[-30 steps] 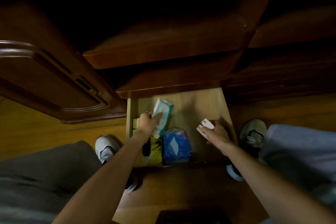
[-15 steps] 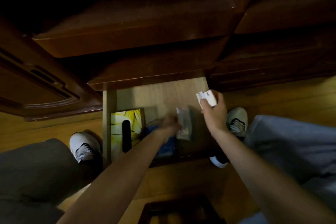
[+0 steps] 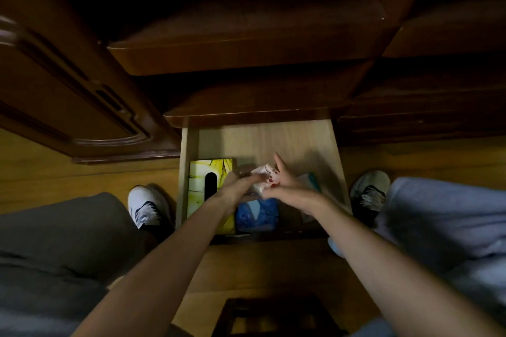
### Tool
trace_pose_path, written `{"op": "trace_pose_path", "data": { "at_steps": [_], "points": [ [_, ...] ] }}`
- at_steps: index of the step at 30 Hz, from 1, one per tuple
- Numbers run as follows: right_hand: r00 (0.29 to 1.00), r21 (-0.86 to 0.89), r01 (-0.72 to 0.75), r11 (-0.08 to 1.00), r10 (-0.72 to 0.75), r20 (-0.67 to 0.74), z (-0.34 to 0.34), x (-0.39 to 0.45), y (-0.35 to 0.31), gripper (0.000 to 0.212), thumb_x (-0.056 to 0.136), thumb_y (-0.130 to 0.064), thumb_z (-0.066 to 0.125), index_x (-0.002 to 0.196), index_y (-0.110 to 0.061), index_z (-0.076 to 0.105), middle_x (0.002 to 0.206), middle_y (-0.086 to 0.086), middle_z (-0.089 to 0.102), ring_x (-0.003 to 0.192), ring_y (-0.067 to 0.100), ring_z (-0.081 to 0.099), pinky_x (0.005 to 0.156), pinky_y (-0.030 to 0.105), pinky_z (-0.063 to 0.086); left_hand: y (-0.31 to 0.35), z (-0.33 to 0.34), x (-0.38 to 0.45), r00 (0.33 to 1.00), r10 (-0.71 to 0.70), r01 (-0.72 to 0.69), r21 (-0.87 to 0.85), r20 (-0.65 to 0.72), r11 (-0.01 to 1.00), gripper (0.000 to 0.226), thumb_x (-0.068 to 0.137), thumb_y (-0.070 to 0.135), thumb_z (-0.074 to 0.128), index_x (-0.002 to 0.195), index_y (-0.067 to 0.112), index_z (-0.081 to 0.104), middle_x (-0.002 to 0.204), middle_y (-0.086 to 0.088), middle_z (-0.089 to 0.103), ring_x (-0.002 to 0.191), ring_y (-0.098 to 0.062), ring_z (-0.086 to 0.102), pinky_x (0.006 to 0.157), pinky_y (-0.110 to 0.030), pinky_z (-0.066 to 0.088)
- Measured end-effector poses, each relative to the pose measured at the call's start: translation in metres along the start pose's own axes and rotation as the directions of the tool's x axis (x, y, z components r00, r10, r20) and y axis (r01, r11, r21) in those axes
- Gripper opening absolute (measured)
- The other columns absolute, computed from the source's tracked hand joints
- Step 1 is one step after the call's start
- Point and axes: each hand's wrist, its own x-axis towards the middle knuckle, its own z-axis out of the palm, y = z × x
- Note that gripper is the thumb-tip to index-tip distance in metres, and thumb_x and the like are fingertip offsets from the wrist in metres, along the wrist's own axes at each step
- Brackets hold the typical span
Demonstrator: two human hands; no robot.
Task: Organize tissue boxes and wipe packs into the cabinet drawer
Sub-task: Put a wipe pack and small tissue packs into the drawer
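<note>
The light wood drawer [image 3: 273,137] is pulled out below me. A yellow tissue box [image 3: 201,180] with a dark slot lies along its left side, and a blue wipe pack [image 3: 257,215] sits beside it near the front. Over the drawer's middle, my left hand [image 3: 238,189] and my right hand [image 3: 286,186] meet on a small white tissue pack with red marks [image 3: 264,175]. Both touch it, and the right hand's fingers are partly spread. A white and teal wipe pack [image 3: 312,182] lies in the drawer's right part, mostly hidden behind my right hand.
A dark cabinet door [image 3: 82,96] hangs open at the left. Dark upper drawer fronts [image 3: 246,57] jut out above the drawer. My shoes [image 3: 146,208] and knees flank the drawer on the wood floor. A dark frame [image 3: 273,317] sits at the bottom edge.
My left hand has put the white and teal wipe pack down in the drawer's right part and come back to the middle. My right hand has lowered the small white pack to meet it.
</note>
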Motion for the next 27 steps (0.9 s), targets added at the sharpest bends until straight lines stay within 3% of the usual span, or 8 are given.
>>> {"op": "trace_pose_path", "data": {
  "at_steps": [3, 7, 10, 14, 16, 19, 22, 27],
  "points": [
    [0.994, 0.119, -0.07, 0.99, 0.079, -0.076, -0.004, 0.003, 0.0, 0.092, 0.087, -0.036, 0.071, 0.158, -0.041, 0.014, 0.165, 0.002, 0.021, 0.145, 0.027, 0.032, 0.118, 0.049, 0.028, -0.007, -0.008, -0.004, 0.998, 0.062, -0.064, -0.102, -0.02, 0.993, 0.044, 0.083, 0.021, 0.081, 0.122, 0.009, 0.061, 0.114, -0.013, 0.074, 0.099, -0.023, 0.075, 0.083, -0.036, 0.062],
    [0.987, 0.301, -0.071, 0.951, 0.11, -0.115, 0.003, 0.013, 0.004, 0.046, 0.091, -0.038, 0.069, 0.134, -0.035, 0.052, 0.133, 0.003, 0.061, 0.112, 0.018, 0.066, 0.095, 0.037, 0.056, -0.008, -0.007, -0.005, 0.979, 0.104, -0.141, -0.211, -0.175, 0.967, 0.055, 0.08, 0.024, 0.084, 0.121, 0.005, 0.054, 0.116, -0.015, 0.071, 0.097, -0.021, 0.075, 0.083, -0.034, 0.062],
    [0.98, 0.45, -0.006, 0.893, 0.095, -0.176, 0.004, 0.02, 0.0, 0.021, 0.093, -0.031, 0.068, 0.107, -0.041, 0.056, 0.115, -0.002, 0.068, 0.103, 0.016, 0.072, 0.08, 0.029, 0.06, -0.01, -0.008, -0.006, 0.981, 0.133, -0.172, -0.317, -0.143, 0.933, 0.041, 0.093, 0.029, 0.071, 0.123, 0.006, 0.054, 0.116, -0.017, 0.072, 0.101, -0.023, 0.074, 0.09, -0.038, 0.06],
    [0.979, 0.339, 0.004, 0.941, 0.065, -0.192, -0.003, 0.032, -0.02, 0.039, 0.099, -0.024, 0.06, 0.136, -0.024, 0.048, 0.113, 0.0, 0.067, 0.101, 0.014, 0.068, 0.077, 0.025, 0.058, -0.007, -0.015, -0.003, 0.961, 0.218, -0.261, -0.297, -0.17, 0.919, 0.017, 0.101, 0.014, 0.059, 0.117, 0.019, 0.062, 0.108, -0.012, 0.076, 0.097, -0.025, 0.076, 0.079, -0.03, 0.062],
    [0.982, 0.305, -0.014, 0.952, 0.069, -0.173, -0.005, 0.039, -0.029, 0.038, 0.099, -0.021, 0.06, 0.135, -0.014, 0.05, 0.122, 0.011, 0.067, 0.102, 0.018, 0.069, 0.083, 0.03, 0.058, 0.0, -0.021, 0.001, 0.951, 0.2, -0.249, -0.2, -0.235, 0.948, 0.016, 0.101, 0.015, 0.059, 0.114, 0.015, 0.067, 0.1, -0.012, 0.077, 0.092, -0.026, 0.076, 0.071, -0.026, 0.061],
    [0.992, 0.412, -0.116, 0.904, 0.126, 0.002, -0.009, 0.043, -0.033, 0.058, 0.096, -0.021, 0.064, 0.147, -0.01, 0.04, 0.133, 0.018, 0.063, 0.115, 0.03, 0.067, 0.102, 0.052, 0.051, 0.013, -0.036, 0.008, 0.941, 0.162, -0.186, -0.056, -0.297, 0.981, 0.02, 0.102, 0.017, 0.056, 0.112, 0.009, 0.071, 0.097, -0.009, 0.075, 0.082, -0.019, 0.072, 0.061, -0.021, 0.058],
    [0.982, 0.397, -0.186, 0.899, 0.152, 0.115, -0.003, 0.047, -0.034, 0.074, 0.089, -0.025, 0.07, 0.152, -0.01, 0.034, 0.133, 0.017, 0.064, 0.117, 0.03, 0.066, 0.107, 0.053, 0.046, 0.019, -0.049, 0.012, 0.932, 0.18, -0.171, 0.058, -0.315, 0.984, 0.025, 0.103, 0.026, 0.056, 0.092, 0.01, 0.071, 0.08, -0.006, 0.07, 0.064, -0.015, 0.061, 0.052, -0.023, 0.051],
    [0.984, 0.399, -0.147, 0.905, 0.173, -0.029, -0.008, 0.057, -0.033, 0.05, 0.097, -0.021, 0.062, 0.14, -0.004, 0.044, 0.128, 0.014, 0.065, 0.111, 0.028, 0.068, 0.098, 0.042, 0.053, 0.021, -0.062, 0.018, 0.903, 0.154, -0.234, -0.158, -0.402, 0.959, 0.026, 0.106, 0.032, 0.047, 0.113, 0.012, 0.061, 0.101, -0.007, 0.072, 0.085, -0.022, 0.073, 0.073, -0.033, 0.061]
  ]
}}
